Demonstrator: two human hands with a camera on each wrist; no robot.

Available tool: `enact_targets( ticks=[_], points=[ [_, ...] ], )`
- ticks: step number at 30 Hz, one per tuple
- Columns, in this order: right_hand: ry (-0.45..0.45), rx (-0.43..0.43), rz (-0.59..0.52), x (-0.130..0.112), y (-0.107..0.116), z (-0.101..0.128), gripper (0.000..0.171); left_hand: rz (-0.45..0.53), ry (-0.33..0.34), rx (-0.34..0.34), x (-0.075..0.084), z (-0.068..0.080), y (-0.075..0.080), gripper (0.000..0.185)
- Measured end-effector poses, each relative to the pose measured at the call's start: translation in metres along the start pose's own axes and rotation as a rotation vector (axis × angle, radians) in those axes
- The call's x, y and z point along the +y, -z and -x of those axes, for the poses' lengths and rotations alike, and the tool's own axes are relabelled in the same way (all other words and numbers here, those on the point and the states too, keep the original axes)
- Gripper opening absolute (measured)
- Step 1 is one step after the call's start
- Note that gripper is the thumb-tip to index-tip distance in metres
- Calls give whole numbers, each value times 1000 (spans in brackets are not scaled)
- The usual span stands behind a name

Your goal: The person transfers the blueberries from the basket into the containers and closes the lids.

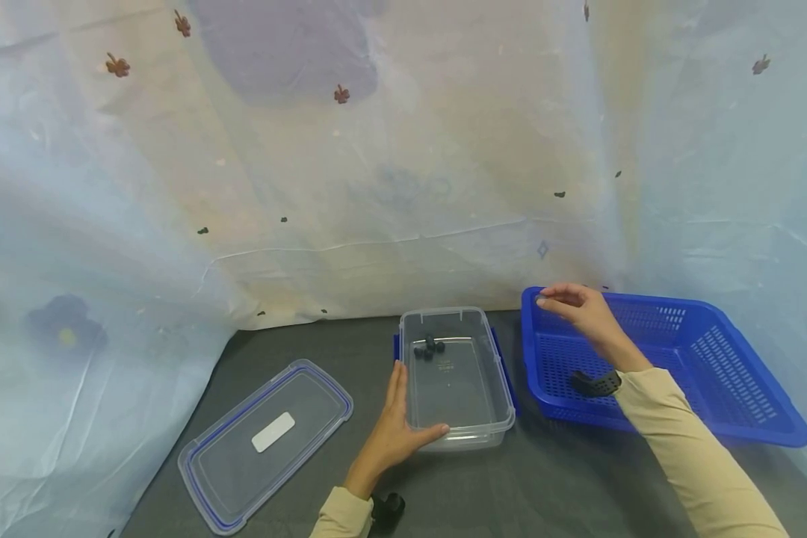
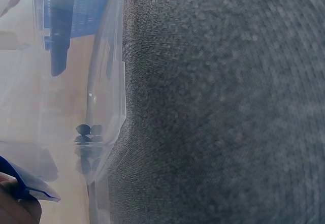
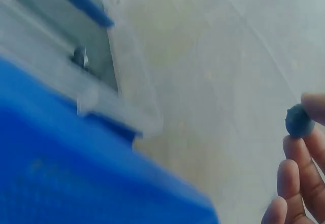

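Note:
A clear plastic container (image 1: pixel 457 373) stands on the dark table, with a few small dark blue pieces (image 1: pixel 429 346) lying at its far end. My left hand (image 1: pixel 403 418) rests on its near left corner, fingers straight along the side wall and the thumb across the front rim. My right hand (image 1: pixel 546 300) hovers over the far left corner of a blue basket (image 1: pixel 672 373) and pinches one small dark blue piece (image 3: pixel 299 121) between thumb and fingertips (image 3: pixel 300 169). In the left wrist view the container wall (image 2: pixel 109 82) and the pieces (image 2: pixel 89 132) inside it show.
The container's clear lid (image 1: pixel 265 441) with its blue rim lies flat to the left on the grey table (image 1: pixel 545 486). A sheer flower-patterned cloth (image 1: pixel 376 149) hangs close behind and around the sides. The basket stands right next to the container.

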State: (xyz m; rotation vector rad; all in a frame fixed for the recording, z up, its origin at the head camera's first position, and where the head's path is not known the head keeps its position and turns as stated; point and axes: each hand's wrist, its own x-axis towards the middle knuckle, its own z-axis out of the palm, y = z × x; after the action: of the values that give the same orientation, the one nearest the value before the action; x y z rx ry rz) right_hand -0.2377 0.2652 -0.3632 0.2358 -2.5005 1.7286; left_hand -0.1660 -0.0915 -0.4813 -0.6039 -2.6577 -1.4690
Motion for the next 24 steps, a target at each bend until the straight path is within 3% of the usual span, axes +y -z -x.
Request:
enact_targets(
  ticks=[13,24],
  points=[
    [71,-61,-187,-33,-57,-14,36,14,-13,9,-1,-1,-1,122],
    [63,-69,-225,-45,-105,-26,33,25,-7,-2,0,0,0,121]
  ],
)
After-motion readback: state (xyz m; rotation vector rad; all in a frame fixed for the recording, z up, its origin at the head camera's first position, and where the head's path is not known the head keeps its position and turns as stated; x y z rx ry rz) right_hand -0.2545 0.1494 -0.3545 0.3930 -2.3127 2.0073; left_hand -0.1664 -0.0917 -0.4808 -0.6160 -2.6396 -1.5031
